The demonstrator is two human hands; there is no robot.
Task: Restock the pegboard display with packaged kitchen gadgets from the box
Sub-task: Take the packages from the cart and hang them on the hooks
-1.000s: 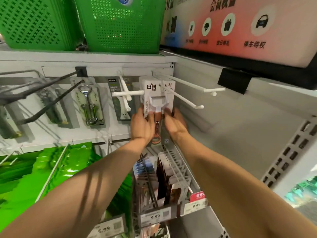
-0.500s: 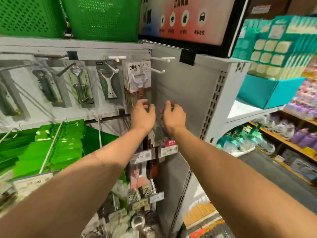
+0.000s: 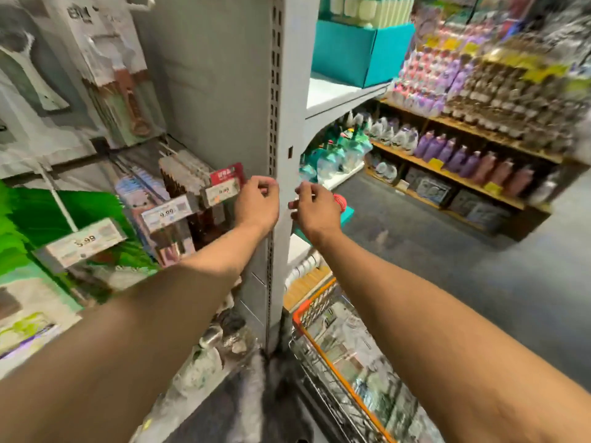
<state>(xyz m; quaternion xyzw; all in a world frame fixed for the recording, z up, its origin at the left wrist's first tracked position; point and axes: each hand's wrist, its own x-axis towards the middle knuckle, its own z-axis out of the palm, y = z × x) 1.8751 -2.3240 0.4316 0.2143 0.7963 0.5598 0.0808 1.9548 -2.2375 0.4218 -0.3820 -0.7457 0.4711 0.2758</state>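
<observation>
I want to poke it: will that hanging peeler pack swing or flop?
It would probably swing, since the peeler pack hangs from a hook. The flat card backing likely bends a little; the brown-handled tool inside should stay stiff. Probably light.

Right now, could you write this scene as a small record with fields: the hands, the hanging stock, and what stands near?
hands: left hand and right hand, fingers loosely curled, both holding nothing
position: one hand on each side of the grey slotted metal shelf upright
hanging stock: white-carded peeler package with brown handle, on a hook at upper left
label: white 9.99 price tag, left of the left hand
nearby: orange-rimmed wire shopping cart, lower right, contents too blurred to name
</observation>
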